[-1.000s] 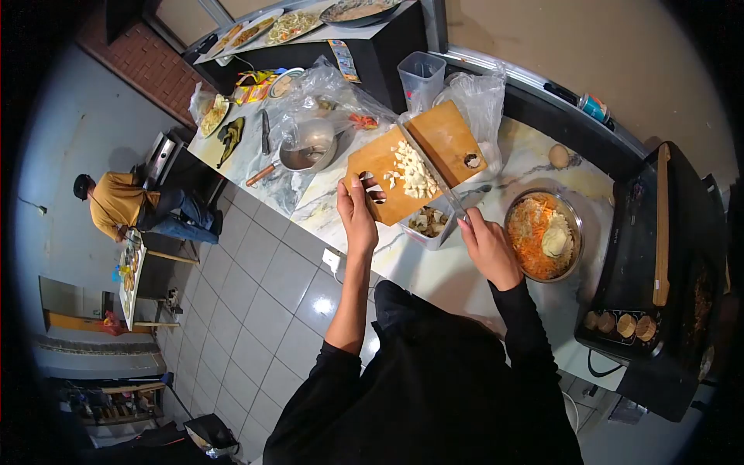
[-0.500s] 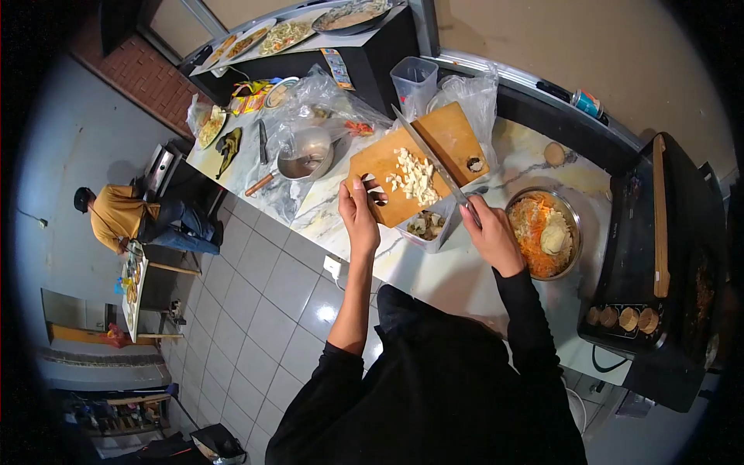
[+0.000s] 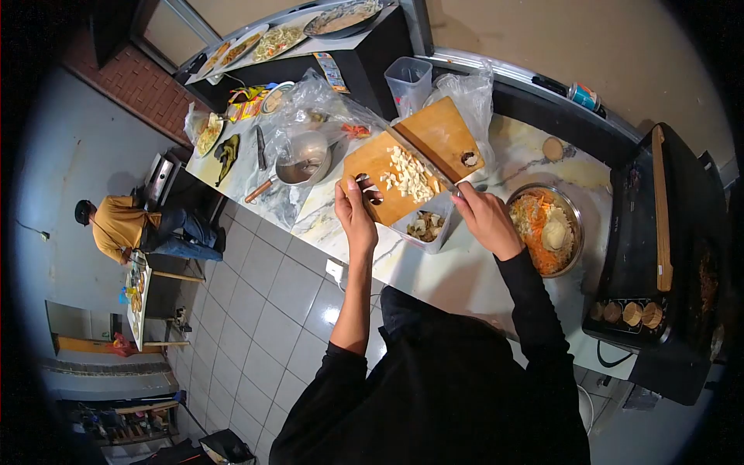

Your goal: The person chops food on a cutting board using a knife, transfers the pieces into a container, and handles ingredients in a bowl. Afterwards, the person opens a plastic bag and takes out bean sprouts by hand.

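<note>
My left hand (image 3: 357,219) grips the near-left end of a wooden cutting board (image 3: 451,128), with fingers through its cut-out holes. White chopped pieces (image 3: 411,175) lie heaped on the board. My right hand (image 3: 488,222) is closed around the handle of a large knife (image 3: 439,168), whose blade lies across the board beside the pieces. Partly under the board's near edge is a clear plastic container (image 3: 423,244) holding chopped pieces. To the right of my right hand, a metal bowl (image 3: 575,256) holds shredded orange and pale food with a pale mound on it.
A black oven (image 3: 632,232) with wooden knobs stands at the right. A saucepan (image 3: 304,167), plastic bags (image 3: 310,105) and an empty clear tub (image 3: 408,81) are behind and left. Plates of food line a raised shelf (image 3: 364,39). A person (image 3: 128,225) is far left.
My right hand has shifted slightly up and left. The knife blade now lies lower along the board, closer to the white pieces. My left hand still holds the board.
</note>
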Available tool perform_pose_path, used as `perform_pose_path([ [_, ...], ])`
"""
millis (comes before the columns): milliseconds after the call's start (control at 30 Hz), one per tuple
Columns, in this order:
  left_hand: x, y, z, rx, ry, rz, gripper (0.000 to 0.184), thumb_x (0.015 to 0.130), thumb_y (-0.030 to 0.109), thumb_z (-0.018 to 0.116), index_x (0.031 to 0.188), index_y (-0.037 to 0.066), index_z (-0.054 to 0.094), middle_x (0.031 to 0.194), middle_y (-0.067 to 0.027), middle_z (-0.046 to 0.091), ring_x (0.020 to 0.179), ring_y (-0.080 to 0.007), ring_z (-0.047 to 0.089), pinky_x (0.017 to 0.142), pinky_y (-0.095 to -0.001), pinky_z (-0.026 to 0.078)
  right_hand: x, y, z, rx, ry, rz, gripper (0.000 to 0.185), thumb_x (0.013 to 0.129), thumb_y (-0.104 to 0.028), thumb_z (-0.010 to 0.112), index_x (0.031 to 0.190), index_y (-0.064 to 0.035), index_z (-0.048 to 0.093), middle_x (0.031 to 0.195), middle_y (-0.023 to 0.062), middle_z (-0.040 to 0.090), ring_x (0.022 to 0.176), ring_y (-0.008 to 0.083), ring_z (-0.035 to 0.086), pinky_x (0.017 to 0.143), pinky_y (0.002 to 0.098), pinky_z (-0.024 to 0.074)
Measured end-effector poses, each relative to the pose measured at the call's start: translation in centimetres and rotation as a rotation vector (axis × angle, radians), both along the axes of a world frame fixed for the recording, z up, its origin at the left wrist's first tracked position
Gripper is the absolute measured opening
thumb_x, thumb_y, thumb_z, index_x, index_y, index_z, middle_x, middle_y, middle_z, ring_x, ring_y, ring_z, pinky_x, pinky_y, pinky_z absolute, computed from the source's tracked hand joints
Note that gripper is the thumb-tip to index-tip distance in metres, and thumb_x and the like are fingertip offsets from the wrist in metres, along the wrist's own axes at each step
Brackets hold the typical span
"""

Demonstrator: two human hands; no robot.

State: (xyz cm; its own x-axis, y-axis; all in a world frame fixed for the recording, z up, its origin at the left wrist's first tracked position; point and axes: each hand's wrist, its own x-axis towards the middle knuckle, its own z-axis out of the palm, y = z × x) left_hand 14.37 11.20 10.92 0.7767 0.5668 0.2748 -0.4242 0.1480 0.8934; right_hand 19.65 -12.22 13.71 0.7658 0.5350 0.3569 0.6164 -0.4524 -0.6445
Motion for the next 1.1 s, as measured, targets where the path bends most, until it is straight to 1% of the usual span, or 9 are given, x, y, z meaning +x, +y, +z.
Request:
perform_pose_path([
  [33,0.0,0.0,0.0,0.01,0.006,0.007,0.03,0.103,0.031,0.047,0.12,0.006,0.05,0.098,-0.006,0.061,0.072,-0.0119,0.057,0.066,-0.0266,0.046,-0.2,0.1,-0.4,-0.001,0.003,0.002,0.016,0.096,-0.017,0.055,0.096,-0.002,0.049,0.071,0.024,0.059,0.072,0.0446,0.06,0.058,0.052,0.0421],
  [100,0.1,0.0,0.1,0.018,0.016,0.011,0.031,0.103,0.031,0.047,0.12,0.006,0.05,0.097,-0.006,0.061,0.072,-0.012,0.057,0.066,-0.0267,0.046,-0.7,0.2,-1.2,-0.043,-0.015,-0.001,0.021,0.099,-0.022,0.051,0.093,-0.0028,0.046,0.066,0.0209,0.06,0.066,0.0422,0.061,0.054,0.0518,0.0446],
  [267,0.3,-0.4,0.2,0.008,-0.005,0.011,0.031,0.103,0.031,0.047,0.12,0.006,0.05,0.096,-0.0065,0.061,0.072,-0.0124,0.057,0.066,-0.0271,0.046,-1.6,0.6,-1.2,-0.017,-0.064,0.015,0.02,0.098,-0.021,0.053,0.091,-0.0032,0.046,0.067,0.0203,0.06,0.063,0.0414,0.061,0.052,0.0498,0.0453],
  [333,0.4,-0.5,0.2,0.006,-0.009,0.015,0.03,0.103,0.031,0.047,0.119,0.006,0.05,0.096,-0.0065,0.061,0.072,-0.0125,0.057,0.066,-0.0272,0.046,-2.1,0.7,-1.1,-0.046,-0.122,0.02,0.02,0.096,-0.02,0.055,0.09,-0.0034,0.047,0.065,0.0193,0.06,0.06,0.0397,0.061,0.05,0.0477,0.0455],
  [467,0.8,-0.6,0.2,0.007,-0.021,0.015,0.028,0.103,0.031,0.048,0.117,0.006,0.05,0.095,-0.0062,0.06,0.073,-0.0126,0.057,0.065,-0.0269,0.046,-3.1,0.6,-1.3,-0.086,-0.148,-0.007,0.019,0.095,-0.02,0.057,0.091,-0.0029,0.05,0.06,0.0183,0.059,0.056,0.0378,0.061,0.047,0.0451,0.0454],
  [800,1.0,-0.5,0.8,0.032,-0.011,0.022,0.029,0.103,0.032,0.047,0.116,0.006,0.05,0.094,-0.0065,0.061,0.07,-0.0127,0.059,0.063,-0.0267,0.047,-2.8,0.1,-1.7,-0.067,-0.104,-0.002,0.021,0.094,-0.021,0.058,0.089,-0.0026,0.05,0.06,0.0192,0.059,0.056,0.0385,0.061,0.049,0.0466,0.0459],
  [867,1.0,-0.4,0.9,0.044,-0.031,0.016,0.029,0.103,0.033,0.048,0.115,0.006,0.05,0.094,-0.0064,0.061,0.07,-0.0129,0.06,0.063,-0.0267,0.047,-2.1,0.1,-1.5,-0.013,-0.132,-0.022,0.022,0.094,-0.021,0.058,0.087,-0.0028,0.05,0.059,0.0188,0.059,0.056,0.0385,0.061,0.049,0.0465,0.0459],
  [967,1.1,-0.6,1.2,0.06,-0.032,0.014,0.029,0.103,0.033,0.047,0.114,0.007,0.05,0.094,-0.0064,0.062,0.07,-0.0126,0.06,0.062,-0.0265,0.047,-0.8,0.5,-1.3,0.0,-0.167,-0.044,0.021,0.094,-0.021,0.058,0.085,-0.0033,0.049,0.058,0.0183,0.058,0.056,0.0381,0.061,0.049,0.0463,0.0463],
  [1100,1.5,-0.9,1.6,0.075,-0.045,0.02,0.029,0.103,0.033,0.047,0.114,0.007,0.05,0.094,-0.0065,0.062,0.07,-0.0121,0.059,0.062,-0.0262,0.047,-0.2,1.3,-0.9,-0.064,-0.259,-0.067,0.024,0.094,-0.021,0.058,0.083,-0.0026,0.048,0.054,0.0163,0.056,0.052,0.0363,0.06,0.047,0.0451,0.0464],
])
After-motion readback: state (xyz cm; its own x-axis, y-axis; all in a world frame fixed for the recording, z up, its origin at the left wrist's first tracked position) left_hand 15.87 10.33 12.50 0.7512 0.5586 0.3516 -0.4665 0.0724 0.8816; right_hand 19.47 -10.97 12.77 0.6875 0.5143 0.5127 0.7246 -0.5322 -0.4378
